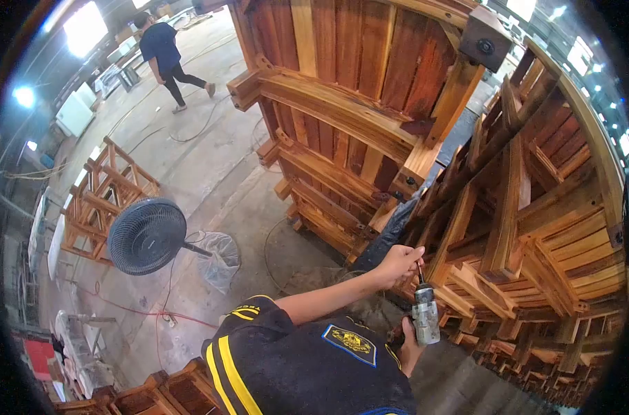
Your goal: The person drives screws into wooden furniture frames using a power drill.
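My right hand (410,339) is wrapped round the grip of a grey power drill (426,317), held upright with its chuck toward the top of the view. At the drill's tip, my left hand (400,266) pinches the thin dark bit (420,274) or something small on it; which one I cannot make out. Just beyond the hands stands a stack of reddish-brown slatted wooden furniture (342,138) with thick legs. To the right of the drill are more wooden frames (522,207) with crossbars, close to the tool.
A black fan (147,235) stands at the left, beside a plastic-wrapped base (221,261). Behind it are small wooden frames (107,200). A person (160,52) walks at the upper left. Cables, one red (131,309), cross the concrete floor.
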Demonstrator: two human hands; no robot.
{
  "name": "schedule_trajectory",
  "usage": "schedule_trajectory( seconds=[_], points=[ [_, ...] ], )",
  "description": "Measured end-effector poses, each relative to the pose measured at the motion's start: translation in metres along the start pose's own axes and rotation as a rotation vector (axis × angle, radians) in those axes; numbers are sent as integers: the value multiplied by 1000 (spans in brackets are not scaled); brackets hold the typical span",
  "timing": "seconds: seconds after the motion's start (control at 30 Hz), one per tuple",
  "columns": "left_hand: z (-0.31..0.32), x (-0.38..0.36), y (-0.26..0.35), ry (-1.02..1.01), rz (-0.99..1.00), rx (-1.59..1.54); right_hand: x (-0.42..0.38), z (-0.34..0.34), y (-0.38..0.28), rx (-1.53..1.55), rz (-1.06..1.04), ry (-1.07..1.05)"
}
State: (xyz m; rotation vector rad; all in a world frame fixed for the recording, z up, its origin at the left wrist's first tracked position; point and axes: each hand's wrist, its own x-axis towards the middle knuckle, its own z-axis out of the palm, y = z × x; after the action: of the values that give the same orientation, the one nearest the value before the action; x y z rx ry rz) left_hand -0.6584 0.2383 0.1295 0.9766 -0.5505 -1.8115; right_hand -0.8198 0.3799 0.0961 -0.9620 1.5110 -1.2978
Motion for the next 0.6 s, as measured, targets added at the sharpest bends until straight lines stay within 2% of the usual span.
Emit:
schedule_trajectory(
  seconds=[0.17,0.3,0.33,0.37,0.43,0.57,0.6],
  points=[
    [2,-2,4,56,84,32,16,-20,25,33,195,-158],
    [6,-3,3,115,177,150,19,-10,3,48,259,-153],
    [6,-6,7,75,217,197,16,-4,-10,46,289,-141],
    [8,-9,9,67,206,162,13,2,-24,45,319,-129],
    [16,-14,13,46,175,92,9,9,-26,294,173,-153],
    [31,-33,23,-47,16,-84,8,3,-31,315,221,-173],
    [33,-34,23,-71,-3,-101,2,4,-59,270,267,-165]
  ],
)
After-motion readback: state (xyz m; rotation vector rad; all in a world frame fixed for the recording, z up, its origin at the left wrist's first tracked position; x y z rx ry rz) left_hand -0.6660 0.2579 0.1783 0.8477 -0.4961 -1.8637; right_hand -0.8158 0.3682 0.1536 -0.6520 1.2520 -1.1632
